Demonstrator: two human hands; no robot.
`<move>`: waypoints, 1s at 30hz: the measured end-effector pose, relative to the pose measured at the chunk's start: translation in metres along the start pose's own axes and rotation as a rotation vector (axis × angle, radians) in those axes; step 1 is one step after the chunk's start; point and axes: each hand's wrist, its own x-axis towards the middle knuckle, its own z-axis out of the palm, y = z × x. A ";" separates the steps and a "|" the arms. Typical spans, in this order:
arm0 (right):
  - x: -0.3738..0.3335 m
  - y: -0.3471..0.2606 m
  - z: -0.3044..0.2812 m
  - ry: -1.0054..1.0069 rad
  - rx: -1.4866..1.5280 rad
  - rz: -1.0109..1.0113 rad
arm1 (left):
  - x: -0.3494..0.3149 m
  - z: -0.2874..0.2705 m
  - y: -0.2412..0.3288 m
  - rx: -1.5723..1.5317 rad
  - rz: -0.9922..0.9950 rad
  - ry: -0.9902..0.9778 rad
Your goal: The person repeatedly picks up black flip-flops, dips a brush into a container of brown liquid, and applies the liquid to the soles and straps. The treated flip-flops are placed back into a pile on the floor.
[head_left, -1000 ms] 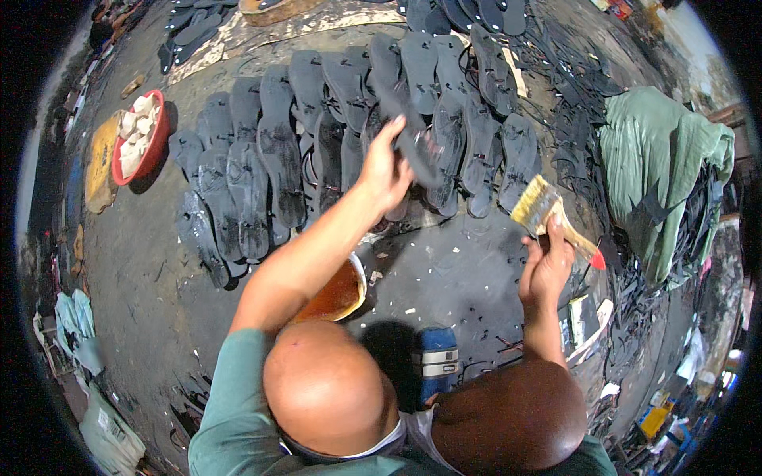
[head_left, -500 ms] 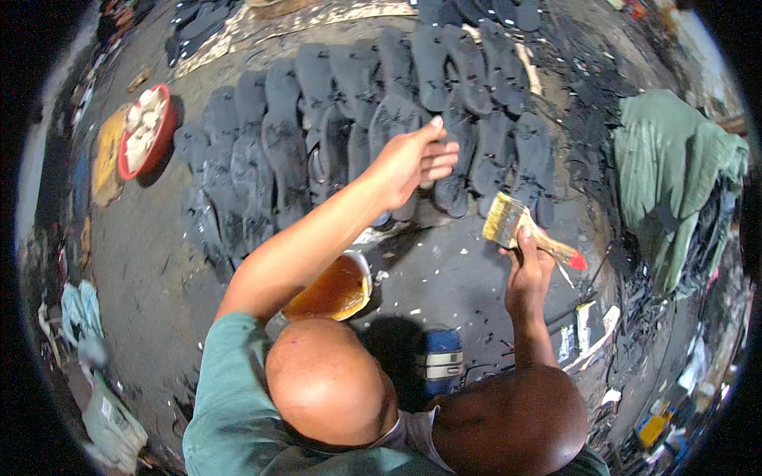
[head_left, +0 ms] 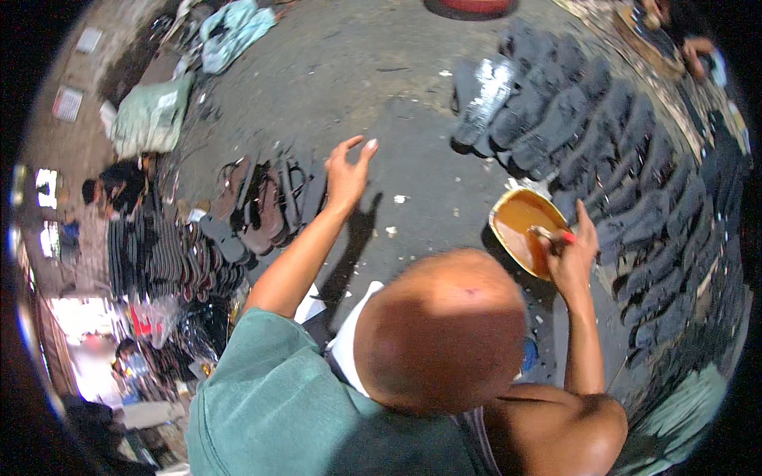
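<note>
My right hand [head_left: 575,258] grips a paintbrush [head_left: 548,236] with a red-tipped handle. Its bristle end is down in a pale-rimmed bowl [head_left: 496,226] of amber-brown liquid, so the bristles are hidden. My left hand [head_left: 347,178] hovers over the dark floor with nothing in it, thumb and fingers apart. Closest to that hand is a cluster of dark brown and black sandals [head_left: 266,206]. Beyond the bowl and to its right lie rows of black sandals or soles [head_left: 611,135]. One sandal [head_left: 486,91] at the rows' near-left end has a shiny, wet-looking surface.
Stacked soles [head_left: 151,258] stand at the left, near another person [head_left: 123,186]. A co-worker's hand [head_left: 698,55] shows at the upper right. A red basin [head_left: 470,6] is at the top edge. Green cloth [head_left: 683,412] lies lower right; a pale green sack [head_left: 155,119] sits upper left.
The view has turned leftward. My right hand has brought the brush from above the floor down into the bowl. My left hand has left the black rows and is now nearer the left cluster.
</note>
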 end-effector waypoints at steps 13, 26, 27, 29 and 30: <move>-0.027 -0.016 -0.057 0.066 0.451 0.211 | 0.081 -0.253 -0.225 0.407 -0.616 -0.223; -0.035 -0.003 -0.051 0.093 0.410 0.313 | 0.005 -0.182 -0.200 0.252 -0.390 0.256; -0.036 -0.006 -0.050 0.091 0.426 0.324 | 0.004 -0.190 -0.206 0.200 -0.417 0.271; -0.039 -0.012 -0.055 0.100 0.387 0.350 | 0.003 -0.186 -0.186 0.248 -0.384 0.286; -0.040 -0.015 -0.058 0.099 0.344 0.363 | 0.000 -0.184 -0.178 0.279 -0.297 0.318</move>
